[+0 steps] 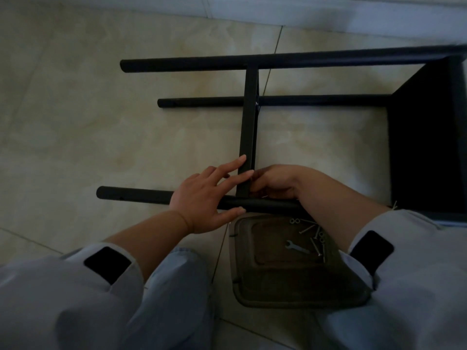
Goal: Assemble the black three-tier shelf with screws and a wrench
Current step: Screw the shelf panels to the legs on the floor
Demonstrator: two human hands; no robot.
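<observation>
The black shelf frame (278, 60) lies on its side on the tiled floor, its round legs pointing left. A black middle panel (249, 117) stands edge-on between the legs. My left hand (204, 198) lies over the near leg (131, 195), straight fingers touching the panel's near end and the thumb under the leg. My right hand (275, 183) is curled against the panel's right side where it meets that leg; what its fingers hold is hidden. A small silver wrench (295, 246) and several screws (317, 242) lie in a dark tray (290, 289).
A large black shelf panel (427, 147) closes the frame at the right. The tray sits on the floor between my knees, just below the near leg. A white wall base (303, 11) runs along the top. Bare tiles stretch to the left.
</observation>
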